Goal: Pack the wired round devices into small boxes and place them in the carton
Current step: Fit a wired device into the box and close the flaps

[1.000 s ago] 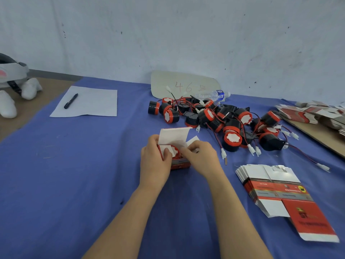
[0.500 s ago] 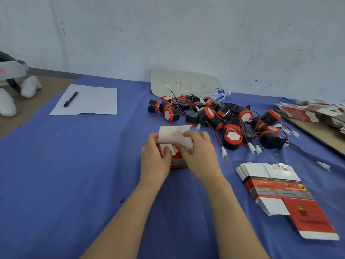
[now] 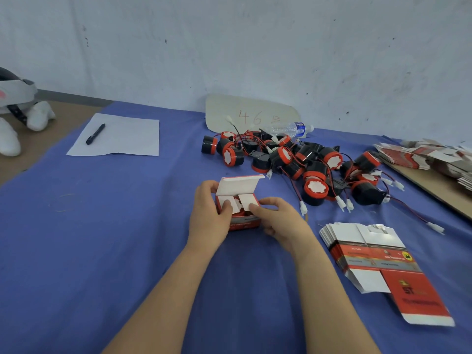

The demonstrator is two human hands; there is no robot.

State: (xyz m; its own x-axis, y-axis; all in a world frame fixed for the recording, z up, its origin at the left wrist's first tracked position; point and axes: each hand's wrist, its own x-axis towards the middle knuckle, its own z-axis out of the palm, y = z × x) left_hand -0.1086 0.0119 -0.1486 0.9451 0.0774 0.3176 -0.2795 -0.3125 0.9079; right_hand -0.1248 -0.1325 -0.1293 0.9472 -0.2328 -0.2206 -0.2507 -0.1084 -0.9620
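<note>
On the blue cloth (image 3: 102, 238), both hands (image 3: 245, 218) grip a small box (image 3: 242, 221), thumbs on flaps.

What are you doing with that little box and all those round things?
A person is packing one round device into a small box on the blue cloth. The left hand and right hand both hold the box, thumbs pressing its two white side flaps down over the device; the top lid stands open. More wired devices lie piled behind, and a stack of flat boxes waits to the right.
</note>
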